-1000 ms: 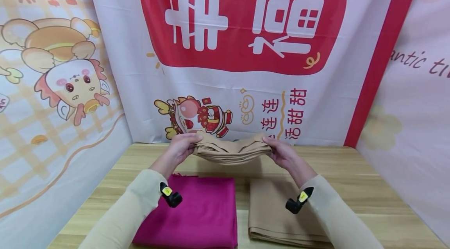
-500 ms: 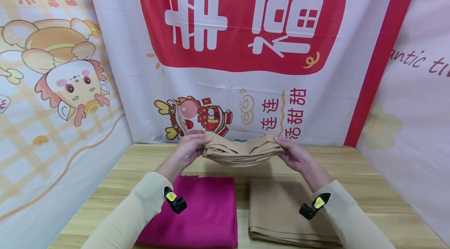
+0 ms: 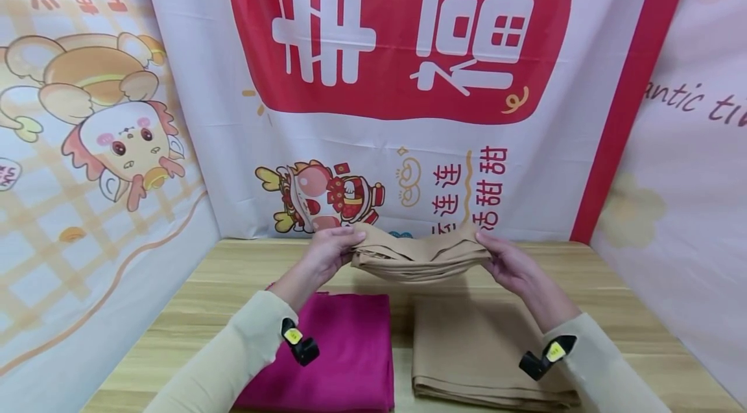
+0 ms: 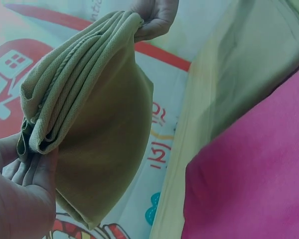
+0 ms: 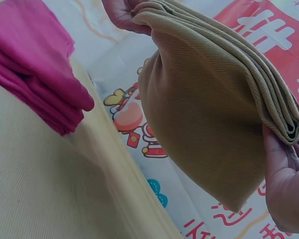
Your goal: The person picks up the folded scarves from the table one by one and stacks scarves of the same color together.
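Note:
A tan folded cloth hangs in the air above the back of the table, its layers sagging in the middle. My left hand pinches its left end, thumb on top and fingers beneath. At the opposite end my right hand grips it the same way. In the left wrist view the stacked folds of the cloth face the camera, with the left hand at the near corner. The right wrist view shows the right hand curled on the cloth's edge.
On the wooden table lie a folded magenta cloth at left and a second folded tan cloth at right. Printed fabric hangs behind as a back wall and along both sides.
Both hands have carried the held tan cloth to the right and slightly down. The two cloths on the table have stayed where they were.

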`<state>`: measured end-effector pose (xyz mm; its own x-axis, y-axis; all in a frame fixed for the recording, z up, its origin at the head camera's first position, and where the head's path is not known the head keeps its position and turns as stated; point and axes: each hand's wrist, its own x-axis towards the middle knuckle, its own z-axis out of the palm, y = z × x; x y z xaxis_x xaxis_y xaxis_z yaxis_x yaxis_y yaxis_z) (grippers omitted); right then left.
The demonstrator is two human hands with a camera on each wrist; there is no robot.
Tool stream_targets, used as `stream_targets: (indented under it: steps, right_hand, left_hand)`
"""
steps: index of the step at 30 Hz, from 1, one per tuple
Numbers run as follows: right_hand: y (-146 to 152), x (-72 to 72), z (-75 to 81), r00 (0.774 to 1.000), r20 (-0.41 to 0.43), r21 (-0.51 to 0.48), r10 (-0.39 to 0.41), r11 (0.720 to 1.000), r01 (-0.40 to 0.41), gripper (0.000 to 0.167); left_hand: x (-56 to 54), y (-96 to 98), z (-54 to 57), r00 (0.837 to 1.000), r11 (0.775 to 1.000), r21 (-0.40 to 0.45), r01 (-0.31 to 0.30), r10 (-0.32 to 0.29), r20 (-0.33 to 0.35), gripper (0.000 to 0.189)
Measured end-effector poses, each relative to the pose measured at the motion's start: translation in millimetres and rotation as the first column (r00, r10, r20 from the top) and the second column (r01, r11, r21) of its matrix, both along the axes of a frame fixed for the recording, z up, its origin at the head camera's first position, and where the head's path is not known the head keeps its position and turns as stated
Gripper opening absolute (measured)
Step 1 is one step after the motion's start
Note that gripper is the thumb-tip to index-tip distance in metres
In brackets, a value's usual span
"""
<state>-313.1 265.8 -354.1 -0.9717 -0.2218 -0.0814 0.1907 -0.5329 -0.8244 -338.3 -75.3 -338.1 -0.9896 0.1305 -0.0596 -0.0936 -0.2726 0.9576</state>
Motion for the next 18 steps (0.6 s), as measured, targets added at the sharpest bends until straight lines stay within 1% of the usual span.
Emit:
stream_targets:
  steps: [4, 7, 12, 18]
  right_hand:
    - [7.5, 6.9, -0.3, 1.000, -0.012, 0.010, 0.006, 1.000, -0.006, 0.025]
    - [12.9, 12.2, -0.6, 1.000, -0.026, 0.024, 0.011, 1.000, -0.010, 0.025]
    - [23.6, 20.9, -0.1, 0.999, -0.044, 0.029, 0.005, 1.000, -0.003, 0.026]
    - [37.3, 31.7, 0.5, 0.999, -0.053, 0.039, -0.013, 0.999, 0.015, 0.025]
  left_hand:
    - [4.6, 7.3, -0.4, 1.000, 1.000, -0.010, 0.010, -0.010, 0.003, 0.044]
    - [6.5, 12.2, -2.5, 1.000, 1.000, -0.015, 0.015, -0.015, -0.003, 0.039]
    - [10.4, 21.9, -4.7, 0.999, 1.000, 0.004, 0.030, -0.030, -0.014, 0.029]
    - [15.8, 33.0, -5.7, 0.997, 0.997, 0.011, 0.074, -0.074, -0.032, 0.033]
